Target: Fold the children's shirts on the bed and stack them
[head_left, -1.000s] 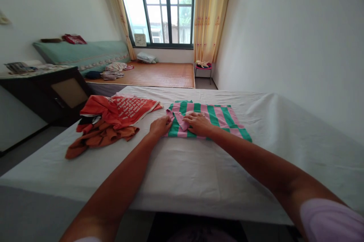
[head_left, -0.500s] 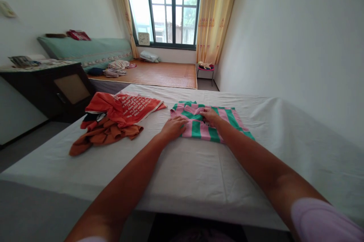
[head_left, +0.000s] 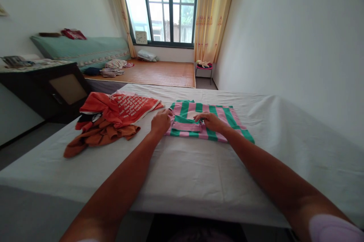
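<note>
A pink and green striped shirt (head_left: 184,126) lies partly folded on the white sheet in front of me. A strip of it with the stripes running crosswise is folded over on its left part, and a pale patch shows just behind that strip. My left hand (head_left: 161,121) is closed at the shirt's left edge, fingertips pinching the cloth. Over the middle of the shirt, my right hand (head_left: 209,121) has bent fingers gripping the right end of the folded strip.
Left of the shirt lies a heap with a red printed garment (head_left: 127,107) and a brown garment (head_left: 105,134). Beyond the white-sheeted surface (head_left: 182,173) is a mat-covered bed (head_left: 167,73). A dark cabinet (head_left: 65,90) stands at left, a white wall (head_left: 298,37) at right.
My left hand has moved left from lying on the cloth to pinching its left edge. The strip of shirt now lies turned toward me, with the right hand at its end. The view has shifted slightly.
</note>
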Action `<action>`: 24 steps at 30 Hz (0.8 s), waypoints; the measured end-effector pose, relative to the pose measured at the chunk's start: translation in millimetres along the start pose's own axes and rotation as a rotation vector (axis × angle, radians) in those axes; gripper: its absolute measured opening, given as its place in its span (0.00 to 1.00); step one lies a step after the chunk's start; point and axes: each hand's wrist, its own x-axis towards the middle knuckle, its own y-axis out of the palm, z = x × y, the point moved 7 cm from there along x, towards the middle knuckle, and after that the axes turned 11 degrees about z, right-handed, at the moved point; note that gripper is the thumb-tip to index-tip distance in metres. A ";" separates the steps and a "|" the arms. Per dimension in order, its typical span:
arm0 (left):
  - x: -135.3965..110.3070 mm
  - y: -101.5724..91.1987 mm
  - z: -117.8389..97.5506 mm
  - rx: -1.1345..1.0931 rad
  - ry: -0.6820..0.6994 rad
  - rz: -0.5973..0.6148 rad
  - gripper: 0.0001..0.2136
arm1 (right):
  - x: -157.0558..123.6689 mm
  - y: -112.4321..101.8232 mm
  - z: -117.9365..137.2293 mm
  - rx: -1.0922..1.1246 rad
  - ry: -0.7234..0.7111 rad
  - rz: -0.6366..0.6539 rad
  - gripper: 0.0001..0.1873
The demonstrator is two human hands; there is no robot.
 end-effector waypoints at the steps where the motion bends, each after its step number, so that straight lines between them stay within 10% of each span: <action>1: -1.0 -0.7 -6.7 -0.008 0.075 -0.036 0.16 | -0.3 1.7 2.2 -0.058 0.006 -0.054 0.23; 5: -8.1 32.7 -37.6 0.051 0.416 0.138 0.19 | -0.3 38.1 13.5 -0.320 0.027 0.085 0.23; 11: -8.5 65.1 -23.9 0.158 0.283 0.318 0.27 | -20.4 55.2 -8.6 -0.448 0.168 0.255 0.32; 24: -6.1 59.3 -24.2 0.162 0.226 0.326 0.26 | -25.8 -101.6 -145.2 -0.518 0.639 -0.105 0.20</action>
